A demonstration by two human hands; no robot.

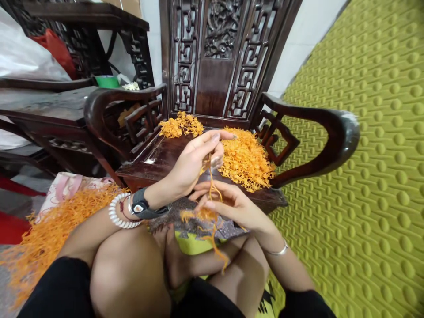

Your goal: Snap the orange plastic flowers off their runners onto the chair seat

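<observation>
Thin orange string [212, 179] runs between my two hands. My left hand [195, 161] is closed in a pinch on its upper part, with the index finger pointing right. Lower and a little to the right, my right hand [233, 203] curls its fingers around the same strands, thumb pressed toward the fingers. Loose tail ends [217, 249] dangle beneath the right hand above my crossed legs. Just behind the hands, a large pile of orange string pieces [247, 161] covers the right side of the wooden chair seat [159, 154]. The exact knotting between the fingers is partly hidden.
A smaller orange pile [181, 125] lies at the seat's back left. Curved armrests [318, 137] flank the seat. Many loose orange strands [66, 225] spill over a pink and white bag [61, 190] at my left. Dimpled green matting [364, 198] stretches along the right.
</observation>
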